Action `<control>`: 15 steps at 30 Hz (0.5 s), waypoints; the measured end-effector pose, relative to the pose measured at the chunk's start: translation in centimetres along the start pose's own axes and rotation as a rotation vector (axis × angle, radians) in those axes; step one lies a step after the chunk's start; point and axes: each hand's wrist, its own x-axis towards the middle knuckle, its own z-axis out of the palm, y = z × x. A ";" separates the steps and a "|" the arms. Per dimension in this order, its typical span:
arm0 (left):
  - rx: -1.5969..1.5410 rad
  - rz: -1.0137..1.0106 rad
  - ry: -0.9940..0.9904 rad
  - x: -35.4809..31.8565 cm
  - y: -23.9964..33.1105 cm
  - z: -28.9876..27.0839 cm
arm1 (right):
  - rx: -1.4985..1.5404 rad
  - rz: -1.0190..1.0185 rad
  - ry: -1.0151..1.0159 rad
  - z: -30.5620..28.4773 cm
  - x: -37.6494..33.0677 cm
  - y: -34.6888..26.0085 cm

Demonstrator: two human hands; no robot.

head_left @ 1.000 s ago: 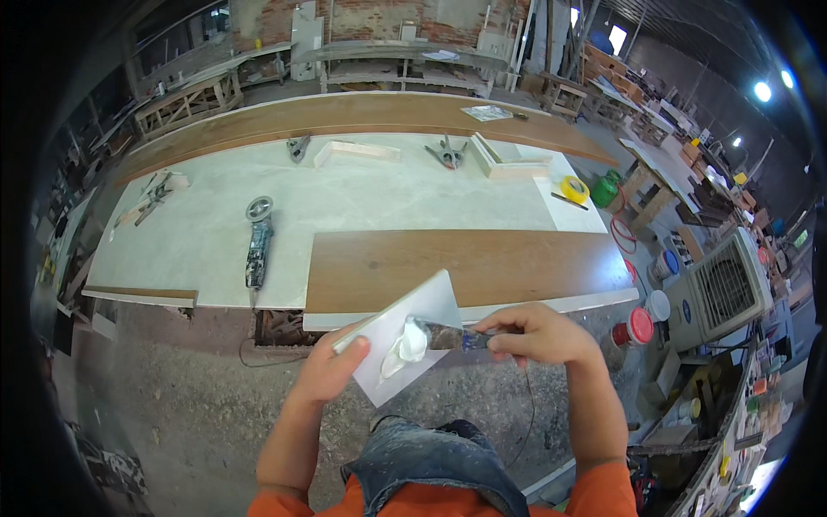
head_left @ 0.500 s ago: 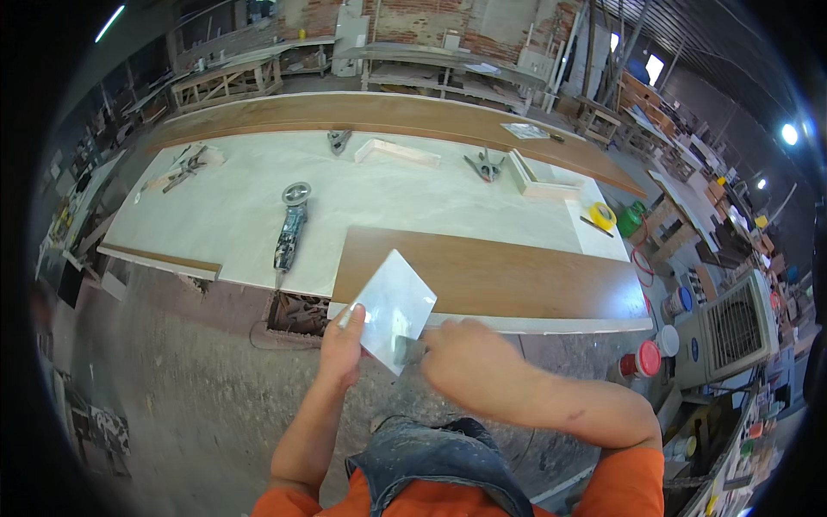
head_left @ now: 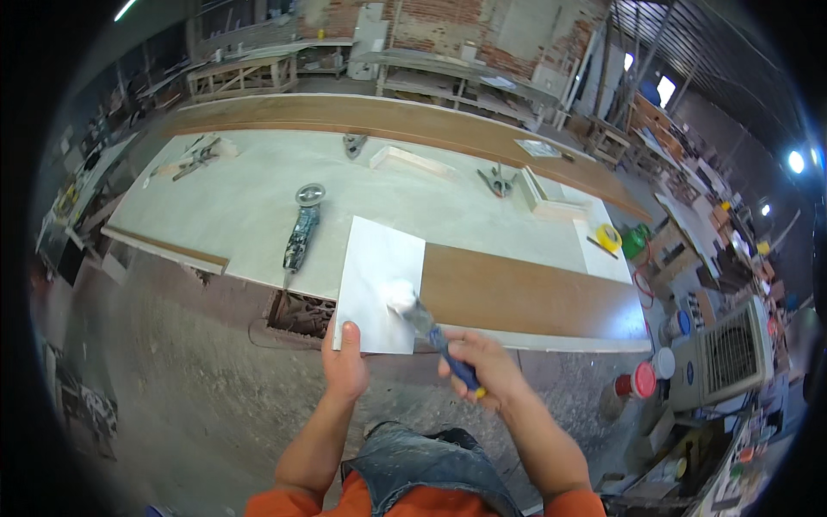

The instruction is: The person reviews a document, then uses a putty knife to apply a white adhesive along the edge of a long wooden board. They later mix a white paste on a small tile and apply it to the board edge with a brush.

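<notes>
Holding, left hand point(head_left: 346, 366): one white board point(head_left: 370, 267), flat, four-cornered, gripped at its seven o'clock corner, thumb lying on the upper face, the other fingers mostly hidden. Position: in front of the person, over the near edge of a white-topped desk point(head_left: 233, 198); contact with the desk cannot be told.

Holding, right hand point(head_left: 484, 366): one putty knife point(head_left: 438, 338), dark blue handle with yellow butt, fingers closed around the handle. Hand at four o'clock of the board; blade pointing toward ten o'clock, its tip at the white paste point(head_left: 400, 295) near the middle of the board.

On the desk, hours read from the board, twelve being away from the person:
- Brown panel point(head_left: 525, 289), three o'clock, partly covered from sight by the board.
- Handheld power tool point(head_left: 301, 231), dark body, round metal head, ten o'clock, near.
- Heap of small tools point(head_left: 202, 155), ten o'clock, farther out.
- Long brown board point(head_left: 388, 112), twelve o'clock, along the far edge.
- Spring clamp point(head_left: 497, 181), between one and two.
- Yellow tape roll point(head_left: 609, 237), between two and three.

On the floor: red-lidded bucket point(head_left: 642, 379), between three and four.
</notes>
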 end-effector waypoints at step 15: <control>0.412 -0.096 -0.057 0.1 0.6 -0.1 | -1.237 -0.363 0.078 1.3 -5.7 -4.1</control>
